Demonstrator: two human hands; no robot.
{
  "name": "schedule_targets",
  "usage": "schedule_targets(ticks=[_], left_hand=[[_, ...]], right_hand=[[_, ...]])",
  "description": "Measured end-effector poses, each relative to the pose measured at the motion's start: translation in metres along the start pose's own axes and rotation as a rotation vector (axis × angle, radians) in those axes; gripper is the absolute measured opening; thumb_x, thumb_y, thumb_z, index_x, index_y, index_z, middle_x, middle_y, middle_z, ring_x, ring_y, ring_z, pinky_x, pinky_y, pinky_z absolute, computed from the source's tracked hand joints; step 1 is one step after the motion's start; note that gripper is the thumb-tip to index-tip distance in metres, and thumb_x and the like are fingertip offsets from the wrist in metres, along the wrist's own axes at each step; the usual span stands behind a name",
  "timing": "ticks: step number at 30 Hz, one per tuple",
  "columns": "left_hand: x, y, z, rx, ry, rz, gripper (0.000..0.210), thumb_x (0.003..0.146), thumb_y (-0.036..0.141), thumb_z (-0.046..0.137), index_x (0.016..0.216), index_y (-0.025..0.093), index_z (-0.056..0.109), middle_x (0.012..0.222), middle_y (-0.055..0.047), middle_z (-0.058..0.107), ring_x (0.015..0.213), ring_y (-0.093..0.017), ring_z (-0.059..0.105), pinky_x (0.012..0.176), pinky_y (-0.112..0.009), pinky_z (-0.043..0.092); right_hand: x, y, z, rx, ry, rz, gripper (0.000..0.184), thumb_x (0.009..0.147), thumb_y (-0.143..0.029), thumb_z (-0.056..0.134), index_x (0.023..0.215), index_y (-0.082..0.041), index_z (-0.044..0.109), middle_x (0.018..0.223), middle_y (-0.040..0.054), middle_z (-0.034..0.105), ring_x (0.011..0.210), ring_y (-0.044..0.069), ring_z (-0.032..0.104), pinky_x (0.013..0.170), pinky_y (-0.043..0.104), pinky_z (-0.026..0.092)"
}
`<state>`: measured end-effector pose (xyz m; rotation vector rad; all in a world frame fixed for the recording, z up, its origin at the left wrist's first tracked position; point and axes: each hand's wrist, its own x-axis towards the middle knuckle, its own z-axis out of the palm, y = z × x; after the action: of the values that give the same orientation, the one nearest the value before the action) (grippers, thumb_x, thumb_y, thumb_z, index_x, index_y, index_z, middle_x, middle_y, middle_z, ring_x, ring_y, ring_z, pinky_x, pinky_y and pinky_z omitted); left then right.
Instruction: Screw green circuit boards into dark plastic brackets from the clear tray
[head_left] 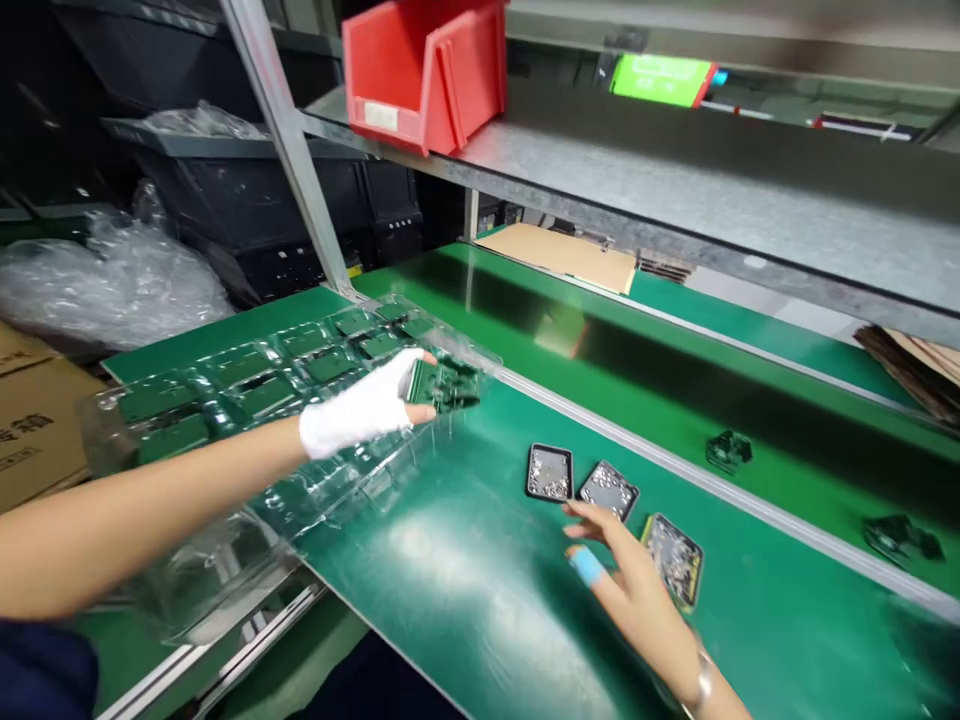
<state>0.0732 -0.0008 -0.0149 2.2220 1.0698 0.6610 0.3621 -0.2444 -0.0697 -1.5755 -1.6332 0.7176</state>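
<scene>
My left hand (382, 395), in a white glove with bare fingertips, grips a green circuit board (446, 385) by its near edge. Under it lies a clear plastic tray (217, 425) with several green boards in its pockets. My right hand (626, 570) has blue tape on one finger, and its fingers are apart with nothing in them. Just beyond its fingertips are a dark-rimmed square housing (550, 472) and a second, tilted square housing (610, 490). A third housing with a yellowish edge (675, 560) lies beside the hand, partly hidden by it.
Behind the green bench (465, 560) runs a metal rail (645, 450), with dark clear-edged parts (728, 452) on the green surface past it. A metal shelf (637, 180) overhangs, bearing a red bin (427, 80). Black crates (247, 190) and plastic wrap (105, 280) stand left.
</scene>
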Motion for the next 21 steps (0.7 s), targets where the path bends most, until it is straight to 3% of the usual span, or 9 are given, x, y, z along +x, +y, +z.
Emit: schedule_targets(ticks=[4,6,8,10,12,16,21], left_hand=[[-0.047,0.038,0.049,0.309,-0.202,0.223,0.053,0.077,0.041,0.058,0.123,0.019,0.046,0.102,-0.009,0.063,0.091,-0.027,0.062,0.082,-0.041,0.049],[-0.063,0.051,0.069,0.403,-0.279,0.347,0.043,0.078,0.036,0.056,0.115,0.017,0.052,0.094,-0.011,0.066,0.087,-0.028,0.064,0.081,-0.042,0.049],[-0.071,0.06,0.083,0.431,-0.387,0.425,0.046,0.075,0.035,0.06,0.116,0.014,0.053,0.092,-0.012,0.067,0.084,-0.028,0.065,0.077,-0.04,0.049],[-0.069,0.064,0.09,0.438,-0.512,0.45,0.062,0.072,0.034,0.064,0.127,0.013,0.046,0.095,-0.012,0.068,0.085,-0.028,0.065,0.074,-0.037,0.05],[-0.055,0.067,0.095,0.466,-0.591,0.459,0.065,0.075,0.033,0.063,0.133,0.014,0.042,0.101,-0.011,0.069,0.088,-0.028,0.066,0.074,-0.036,0.05],[-0.003,0.073,0.115,0.617,-0.571,0.514,0.03,0.088,0.025,0.046,0.112,0.02,0.063,0.101,-0.008,0.07,0.088,-0.025,0.066,0.076,-0.035,0.047],[0.053,0.078,0.164,0.749,-0.53,0.525,0.024,0.083,0.019,0.048,0.086,0.017,0.072,0.084,-0.011,0.07,0.078,-0.023,0.065,0.065,-0.031,0.043]], right_hand=[[0.015,-0.014,0.056,0.537,-0.122,0.089,0.07,0.087,-0.039,0.058,0.145,-0.031,0.019,0.141,0.0145,0.043,0.11,0.021,0.06,0.09,0.04,0.054],[0.012,-0.011,0.075,0.65,-0.113,0.128,0.071,0.086,-0.041,0.059,0.144,-0.03,0.019,0.136,0.0139,0.047,0.105,0.02,0.062,0.088,0.039,0.054],[0.003,-0.005,0.079,0.656,-0.055,0.17,0.061,0.088,-0.041,0.056,0.14,-0.028,0.027,0.127,0.012,0.053,0.101,0.019,0.062,0.087,0.038,0.054],[-0.009,0.002,0.068,0.56,-0.022,0.176,0.055,0.09,-0.04,0.053,0.138,-0.025,0.031,0.12,0.0105,0.057,0.098,0.019,0.062,0.086,0.038,0.054],[-0.022,0.006,0.046,0.34,-0.034,0.14,0.058,0.088,-0.039,0.056,0.139,-0.023,0.033,0.117,0.0103,0.057,0.097,0.02,0.06,0.088,0.04,0.052],[-0.039,0.008,0.017,-0.175,-0.084,0.002,0.064,0.083,-0.032,0.061,0.141,-0.02,0.036,0.117,0.0133,0.057,0.106,0.027,0.055,0.093,0.049,0.048],[-0.045,0.01,0.02,-0.317,-0.164,-0.072,0.069,0.084,-0.036,0.062,0.143,-0.019,0.033,0.13,0.0161,0.051,0.117,0.029,0.052,0.097,0.048,0.047]])
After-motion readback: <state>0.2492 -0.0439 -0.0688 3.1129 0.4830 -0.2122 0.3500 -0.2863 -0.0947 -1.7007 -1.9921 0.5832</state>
